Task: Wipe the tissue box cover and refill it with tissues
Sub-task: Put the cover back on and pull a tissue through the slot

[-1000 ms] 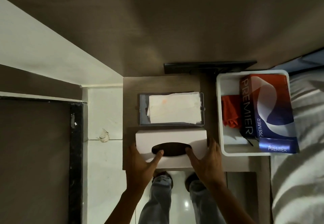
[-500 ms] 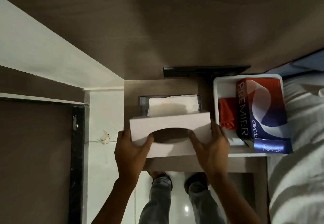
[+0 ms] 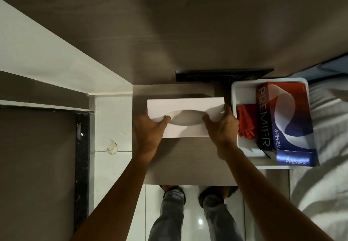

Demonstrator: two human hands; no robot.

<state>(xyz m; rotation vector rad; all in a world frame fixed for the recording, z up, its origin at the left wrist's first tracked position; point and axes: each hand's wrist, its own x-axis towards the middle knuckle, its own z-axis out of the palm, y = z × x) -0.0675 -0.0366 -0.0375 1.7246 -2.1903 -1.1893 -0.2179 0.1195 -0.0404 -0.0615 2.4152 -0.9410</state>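
The white tissue box cover [image 3: 185, 106], with an oval slot on top, sits over the spot on the small wooden table [image 3: 188, 161] where the base tray and tissue stack lay; both are hidden under it. My left hand [image 3: 149, 131] grips the cover's left end, thumb at the slot's edge. My right hand [image 3: 222, 127] grips the right end the same way.
A white bin [image 3: 243, 90] at the table's right holds a red and blue Premier tissue box [image 3: 282, 120] and a red cloth [image 3: 245, 122]. A bed with white sheets [image 3: 329, 146] lies to the right. White ledge and tiles on the left; my feet below.
Both hands lifted the cover from the table's front and moved it back over the tray and tissue stack, which are now covered.
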